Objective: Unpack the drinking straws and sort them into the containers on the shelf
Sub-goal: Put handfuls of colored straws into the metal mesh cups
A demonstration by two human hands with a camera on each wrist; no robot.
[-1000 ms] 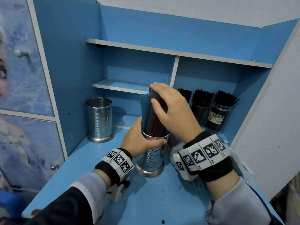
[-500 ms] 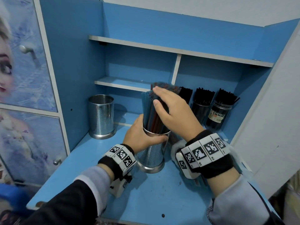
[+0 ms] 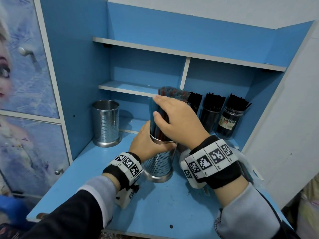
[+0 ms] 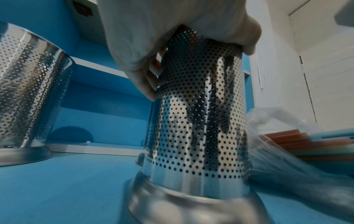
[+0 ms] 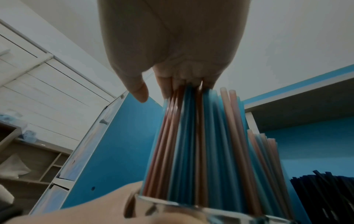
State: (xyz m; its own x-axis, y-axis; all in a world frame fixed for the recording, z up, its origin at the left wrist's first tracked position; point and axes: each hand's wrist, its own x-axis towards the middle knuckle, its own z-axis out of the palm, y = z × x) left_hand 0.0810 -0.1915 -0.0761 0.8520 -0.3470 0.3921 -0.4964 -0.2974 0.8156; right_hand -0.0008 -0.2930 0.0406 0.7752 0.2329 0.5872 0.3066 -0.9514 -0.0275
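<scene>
A perforated steel cup stands on the blue desk surface, packed with blue and red straws. My left hand grips the cup just below its rim. My right hand lies over the straw tops with fairly straight fingers pressing down; in the right wrist view its thumb hangs free of the bundle. The palm hides most of the straw tips.
An empty steel cup stands at the back left. Jars of black straws line the back right, and more coloured straws stand behind the held cup. A plastic bag with straws lies right of it.
My right hand has flattened a little over the straw tops. The left hand keeps its hold on the cup, which stays in place.
</scene>
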